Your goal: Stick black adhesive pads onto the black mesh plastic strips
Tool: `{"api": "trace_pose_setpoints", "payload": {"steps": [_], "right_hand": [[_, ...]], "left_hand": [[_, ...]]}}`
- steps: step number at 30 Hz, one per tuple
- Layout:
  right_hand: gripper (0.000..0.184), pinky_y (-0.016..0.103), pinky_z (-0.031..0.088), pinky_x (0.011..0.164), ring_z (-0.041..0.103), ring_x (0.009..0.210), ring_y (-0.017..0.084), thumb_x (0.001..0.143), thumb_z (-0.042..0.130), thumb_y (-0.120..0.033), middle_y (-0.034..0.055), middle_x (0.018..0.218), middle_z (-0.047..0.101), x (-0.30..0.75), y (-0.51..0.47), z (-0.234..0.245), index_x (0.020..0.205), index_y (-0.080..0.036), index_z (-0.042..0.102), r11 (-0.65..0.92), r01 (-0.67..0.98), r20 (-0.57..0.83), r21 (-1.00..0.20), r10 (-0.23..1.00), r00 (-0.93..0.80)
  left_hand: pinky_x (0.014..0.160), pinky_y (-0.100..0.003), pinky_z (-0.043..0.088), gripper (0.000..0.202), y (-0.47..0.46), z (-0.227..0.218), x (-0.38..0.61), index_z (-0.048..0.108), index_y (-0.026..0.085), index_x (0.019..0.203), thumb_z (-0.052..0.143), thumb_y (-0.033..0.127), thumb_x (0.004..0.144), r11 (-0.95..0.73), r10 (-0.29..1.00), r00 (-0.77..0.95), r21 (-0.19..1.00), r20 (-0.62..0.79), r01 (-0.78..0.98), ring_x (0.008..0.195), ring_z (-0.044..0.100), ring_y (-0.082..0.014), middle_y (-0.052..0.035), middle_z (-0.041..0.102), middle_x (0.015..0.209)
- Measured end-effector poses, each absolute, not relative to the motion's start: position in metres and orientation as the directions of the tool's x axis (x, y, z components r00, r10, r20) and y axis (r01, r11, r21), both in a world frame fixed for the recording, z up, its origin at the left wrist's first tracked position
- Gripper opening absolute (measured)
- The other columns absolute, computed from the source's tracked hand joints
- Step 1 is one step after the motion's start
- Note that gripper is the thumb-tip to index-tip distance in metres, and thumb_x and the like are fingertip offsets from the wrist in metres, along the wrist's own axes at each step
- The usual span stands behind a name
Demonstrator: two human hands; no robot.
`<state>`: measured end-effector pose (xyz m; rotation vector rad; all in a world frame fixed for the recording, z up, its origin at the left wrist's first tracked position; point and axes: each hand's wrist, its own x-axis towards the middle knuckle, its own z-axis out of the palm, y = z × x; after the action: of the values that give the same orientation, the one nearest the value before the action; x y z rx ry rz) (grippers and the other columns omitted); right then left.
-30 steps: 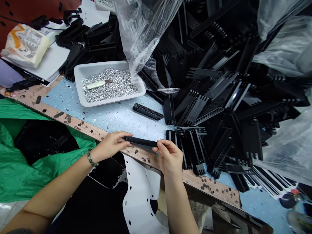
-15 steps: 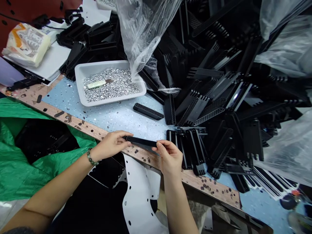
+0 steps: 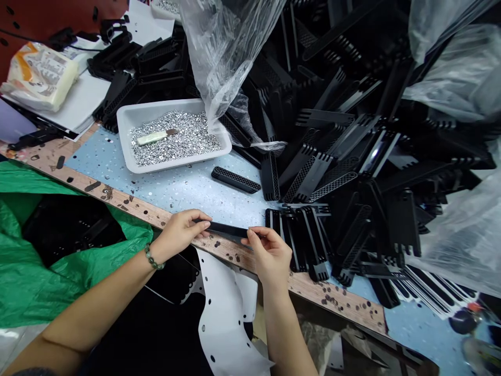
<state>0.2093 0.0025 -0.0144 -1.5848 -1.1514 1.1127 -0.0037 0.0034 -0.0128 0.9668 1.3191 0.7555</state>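
A narrow black plastic strip with rounded ends stretches between my two hands, just above the table's front edge. My left hand pinches its left end between thumb and fingers. At the other end, my right hand grips the strip between thumb and forefinger. Beyond them a black part with a honeycomb face lies alone on the blue table surface. Close to my right hand stands a row of black slotted parts.
A white tray of small metal pieces holds a green-handled blade. Black parts are heaped at right among clear plastic bags. A green bag hangs at left. White perforated backing paper drapes below the edge.
My left thumb has shifted forward onto the strip's left end, covering more of it. The right hand keeps its pinch. The whole view has shifted slightly.
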Motion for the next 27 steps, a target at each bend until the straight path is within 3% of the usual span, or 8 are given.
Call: {"api": "trace_pose_setpoints", "payload": {"steps": [4,11,18,27], "right_hand": [[0.017,0.029,0.051,0.060,0.066,0.059,0.015,0.077,0.070,-0.037,0.0008,0.074,0.065,0.212,0.001,-0.011,0.080,-0.019,0.069,-0.200,0.336,-0.161,-0.920,0.977,0.142],[0.020,0.029,0.049,0.060,0.066,0.059,0.016,0.077,0.069,-0.039,0.0010,0.073,0.066,0.214,0.000,-0.014,0.080,-0.020,0.068,-0.224,0.338,-0.184,-0.914,0.972,0.146],[0.020,0.030,0.049,0.059,0.066,0.059,0.017,0.075,0.070,-0.040,0.0013,0.070,0.067,0.217,0.002,-0.009,0.082,-0.021,0.069,-0.261,0.349,-0.238,-0.900,0.965,0.107],[0.011,0.027,0.044,0.057,0.054,0.056,0.014,0.081,0.062,-0.032,-0.0011,0.066,0.060,0.219,0.004,0.001,0.077,-0.022,0.060,-0.121,0.671,-0.131,-0.731,0.991,0.035]], "left_hand": [[0.070,-0.028,0.060,0.031,0.003,-0.015,-0.004,0.068,0.013,0.095,0.062,0.042,0.084,0.441,0.890,0.105,0.897,-0.443,0.041,0.079,0.073,-0.0205,-0.0080,0.073,0.087],[0.081,-0.033,0.059,0.040,0.006,-0.014,-0.014,0.066,0.012,0.106,0.055,0.047,0.088,0.534,0.829,0.216,0.845,-0.515,-0.036,0.089,0.072,-0.0226,-0.0105,0.074,0.085],[0.065,-0.027,0.058,0.027,0.003,-0.012,-0.004,0.064,0.015,0.094,0.066,0.039,0.082,0.429,0.886,0.129,0.893,-0.446,0.136,0.070,0.073,-0.0198,-0.0056,0.073,0.073],[0.065,-0.027,0.059,0.034,-0.001,-0.013,-0.005,0.065,0.015,0.095,0.066,0.046,0.081,0.398,0.898,0.137,0.905,-0.418,0.150,0.076,0.073,-0.0219,-0.0058,0.072,0.076]]}}
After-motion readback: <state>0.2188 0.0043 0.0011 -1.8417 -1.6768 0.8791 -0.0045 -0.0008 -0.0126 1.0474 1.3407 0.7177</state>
